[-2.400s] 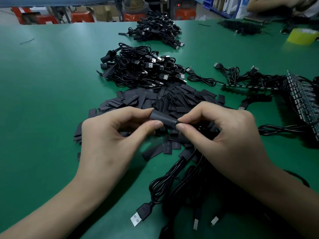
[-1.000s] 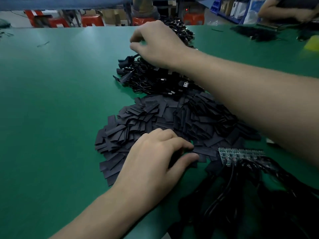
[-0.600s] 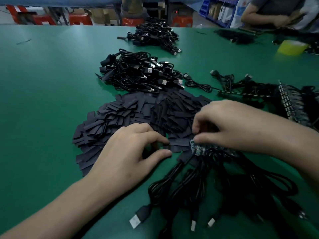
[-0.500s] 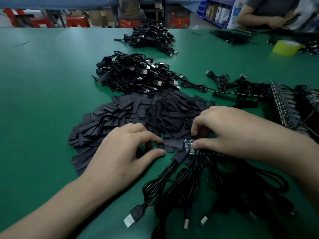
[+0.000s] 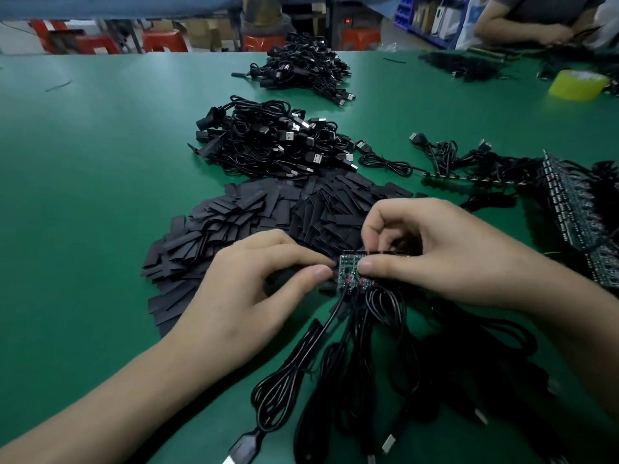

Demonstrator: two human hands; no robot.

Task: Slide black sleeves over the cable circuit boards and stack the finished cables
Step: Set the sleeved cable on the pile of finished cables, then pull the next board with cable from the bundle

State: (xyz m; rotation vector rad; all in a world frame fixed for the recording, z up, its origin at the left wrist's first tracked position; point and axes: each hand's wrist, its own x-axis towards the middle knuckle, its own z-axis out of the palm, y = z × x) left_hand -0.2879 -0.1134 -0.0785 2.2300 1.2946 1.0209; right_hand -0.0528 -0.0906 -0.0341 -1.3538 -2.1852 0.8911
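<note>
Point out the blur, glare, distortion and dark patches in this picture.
Head view: wide-angle stretch shows toward the corners; a pale sheen lies on the far table; the tape roll and the person behind it are soft; the near-right cables sink into shadow; the board is fairly sharp.

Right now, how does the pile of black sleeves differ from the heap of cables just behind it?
The sleeve pile is made of flat rectangular pieces spread low; the cable heap is coiled round wire, mounded higher. The sleeve pile is all black; the cable heap shows silver plug tips. Both lie on the green table and meet edge to edge.
</note>
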